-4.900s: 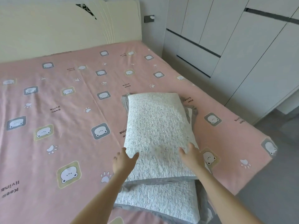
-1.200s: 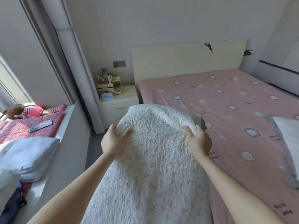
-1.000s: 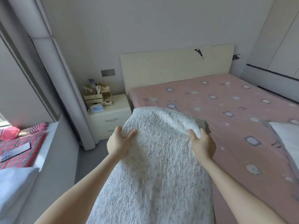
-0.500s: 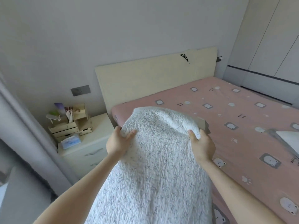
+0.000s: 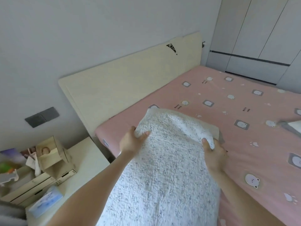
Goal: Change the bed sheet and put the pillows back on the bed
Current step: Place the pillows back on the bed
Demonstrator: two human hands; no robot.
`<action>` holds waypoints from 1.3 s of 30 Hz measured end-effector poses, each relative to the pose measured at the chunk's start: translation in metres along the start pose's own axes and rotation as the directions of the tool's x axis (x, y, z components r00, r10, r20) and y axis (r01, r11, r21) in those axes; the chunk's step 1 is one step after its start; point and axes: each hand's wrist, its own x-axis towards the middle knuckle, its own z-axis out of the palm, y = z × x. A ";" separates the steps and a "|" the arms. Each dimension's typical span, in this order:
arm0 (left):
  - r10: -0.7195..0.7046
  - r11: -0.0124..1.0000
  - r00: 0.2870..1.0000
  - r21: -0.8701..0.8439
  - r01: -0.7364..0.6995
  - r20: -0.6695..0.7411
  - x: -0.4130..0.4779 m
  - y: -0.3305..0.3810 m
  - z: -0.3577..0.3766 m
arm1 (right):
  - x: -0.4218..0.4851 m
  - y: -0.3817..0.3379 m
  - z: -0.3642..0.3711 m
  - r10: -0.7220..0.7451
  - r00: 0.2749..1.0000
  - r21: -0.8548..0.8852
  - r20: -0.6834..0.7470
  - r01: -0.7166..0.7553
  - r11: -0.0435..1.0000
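Now left hand (image 5: 131,144), right hand (image 5: 215,154): grip clamped on pillow (image 5: 162,176); sheet (image 5: 254,150) lettering unreadable.

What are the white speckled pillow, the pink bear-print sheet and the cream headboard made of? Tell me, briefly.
White speckled pillow: puckered, nubbly cloth cover, matte, probably cotton. Pink bear-print sheet: thin, smooth printed fabric, matte, lying flat. Cream headboard: rigid flat panel with faint grain, likely laminated board.

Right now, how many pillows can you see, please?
2: one white textured pillow in the left hand and right hand; a second white pillow's corner on the pink sheet, far right.
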 end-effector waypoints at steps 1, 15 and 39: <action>-0.007 1.000 1.000 -0.001 0.007 0.016 0.024 -0.003 0.004 | 0.013 -0.004 0.016 0.008 1.000 0.009 0.007 -0.008 1.000; 0.127 0.991 0.983 -0.066 -0.119 0.135 0.316 -0.043 0.045 | 0.151 -0.068 0.210 0.201 0.978 0.032 -0.060 -0.199 0.979; 0.310 0.702 0.722 0.363 -0.612 0.618 0.533 0.010 0.220 | 0.287 -0.038 0.256 0.632 0.770 -0.496 0.084 -0.518 0.697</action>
